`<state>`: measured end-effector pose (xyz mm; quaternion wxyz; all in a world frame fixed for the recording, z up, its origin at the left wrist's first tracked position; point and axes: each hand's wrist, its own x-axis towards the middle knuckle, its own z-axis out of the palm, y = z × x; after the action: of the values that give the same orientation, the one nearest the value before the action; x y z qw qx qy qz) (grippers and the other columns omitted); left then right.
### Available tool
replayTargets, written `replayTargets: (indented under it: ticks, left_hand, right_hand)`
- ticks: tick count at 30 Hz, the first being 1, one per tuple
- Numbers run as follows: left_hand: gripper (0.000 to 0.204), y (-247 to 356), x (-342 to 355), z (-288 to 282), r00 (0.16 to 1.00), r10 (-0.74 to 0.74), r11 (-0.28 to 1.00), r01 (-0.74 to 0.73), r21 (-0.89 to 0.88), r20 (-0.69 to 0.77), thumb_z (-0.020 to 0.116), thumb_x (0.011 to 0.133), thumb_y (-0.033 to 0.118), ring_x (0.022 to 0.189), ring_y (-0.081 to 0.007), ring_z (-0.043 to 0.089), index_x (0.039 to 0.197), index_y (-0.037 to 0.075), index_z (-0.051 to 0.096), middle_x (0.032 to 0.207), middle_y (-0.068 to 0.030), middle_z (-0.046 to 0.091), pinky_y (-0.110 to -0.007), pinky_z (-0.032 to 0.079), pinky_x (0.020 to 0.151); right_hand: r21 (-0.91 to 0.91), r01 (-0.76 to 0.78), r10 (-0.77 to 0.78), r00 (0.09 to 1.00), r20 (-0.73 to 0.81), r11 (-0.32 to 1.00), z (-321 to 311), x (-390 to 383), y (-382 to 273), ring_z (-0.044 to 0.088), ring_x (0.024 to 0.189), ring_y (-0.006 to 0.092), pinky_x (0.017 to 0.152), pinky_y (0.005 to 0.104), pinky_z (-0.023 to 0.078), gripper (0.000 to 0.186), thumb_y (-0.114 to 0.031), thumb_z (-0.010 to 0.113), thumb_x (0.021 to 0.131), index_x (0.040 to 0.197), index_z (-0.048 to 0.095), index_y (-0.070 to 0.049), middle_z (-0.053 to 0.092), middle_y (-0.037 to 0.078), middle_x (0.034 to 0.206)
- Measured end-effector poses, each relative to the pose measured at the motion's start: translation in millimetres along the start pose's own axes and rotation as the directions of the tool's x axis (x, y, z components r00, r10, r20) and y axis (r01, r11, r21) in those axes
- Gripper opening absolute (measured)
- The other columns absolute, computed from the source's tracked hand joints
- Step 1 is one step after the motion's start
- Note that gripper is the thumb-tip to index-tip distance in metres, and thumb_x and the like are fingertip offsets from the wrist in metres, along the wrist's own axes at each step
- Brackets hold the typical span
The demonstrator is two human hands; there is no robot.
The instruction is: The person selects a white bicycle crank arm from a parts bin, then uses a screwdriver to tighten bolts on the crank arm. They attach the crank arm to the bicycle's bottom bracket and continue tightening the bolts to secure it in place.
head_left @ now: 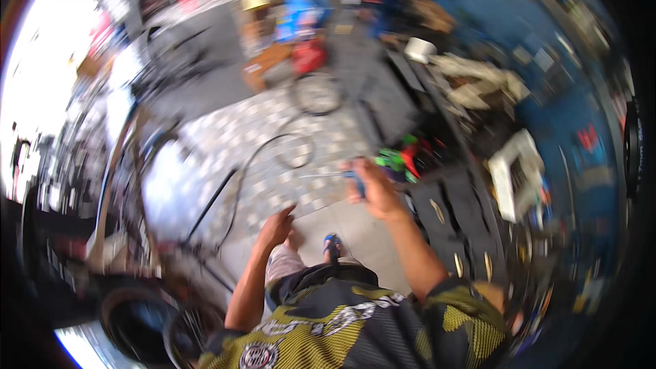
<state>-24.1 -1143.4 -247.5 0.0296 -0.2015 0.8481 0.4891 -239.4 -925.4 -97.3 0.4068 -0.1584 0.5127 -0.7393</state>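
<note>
My right hand is closed around the blue handle of a screwdriver. Its thin metal shaft points left over the patterned floor. Lower and to the left hangs my left hand, holding nothing that I can see. Its index finger stretches forward, and the other fingers are partly hidden and blurred. Just right of the screwdriver lie blurred green tool handles and red ones on a dark surface.
A black cable loops across the checkered floor. Dark bench drawers or trays line the right side, with a white frame-like part beyond. Boxes and a red object sit ahead. Tyres stand at lower left.
</note>
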Motion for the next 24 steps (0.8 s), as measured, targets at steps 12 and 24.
replayTargets:
  ticks: [12, 24]
  left_hand:
    - [0.088, 151.7, 91.8, 82.7, 0.672, 0.087, 0.985, -0.170, 0.039, 0.735, 0.026, 0.107, 0.073, 0.086, -0.0275, 0.073, 0.107, 0.003, 0.080, 0.088, -0.0196, 0.075, -0.042, 0.056, 0.087]
    - [0.038, 376.0, 240.3, 281.0, 0.726, 0.553, 0.833, -0.497, -0.242, 0.408, 0.065, 0.104, 0.029, 0.093, -0.0179, 0.070, 0.136, 0.008, 0.070, 0.118, -0.0193, 0.074, -0.034, 0.056, 0.081]
  right_hand:
    - [-0.814, 0.126, -0.606, 0.734, -0.308, 0.567, -80.9, -184.3, -48.8, 0.065, 0.090, 0.0195, 0.077, 0.0352, 0.053, 0.032, -0.020, 0.071, 0.101, 0.129, 0.065, -0.006, 0.068, 0.007, 0.103]
    - [-0.921, -0.210, -0.801, 0.456, -0.389, 0.327, -243.4, -192.5, -114.0, 0.064, 0.109, 0.0380, 0.097, 0.0448, 0.050, 0.038, -0.013, 0.072, 0.095, 0.132, 0.063, -0.009, 0.070, 0.015, 0.117]
